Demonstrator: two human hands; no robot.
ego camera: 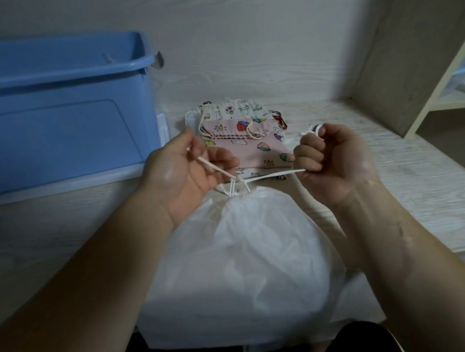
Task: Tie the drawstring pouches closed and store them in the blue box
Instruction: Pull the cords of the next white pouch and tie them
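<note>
- The box (49, 114) is standing on the counter (425, 185), at the far left.
- The stack of small pouches (246, 143) is lying at the middle of the counter, just right of the box.
- The large pouch (239, 260) is sitting at the near edge, in front of the stack.
- The left grip (185, 169) and the right grip (335, 160) are hanging over its neck, one on each side, each holding an end of the drawstring (274, 175).
- The shelf unit (443, 76) is standing at the far right.
</note>
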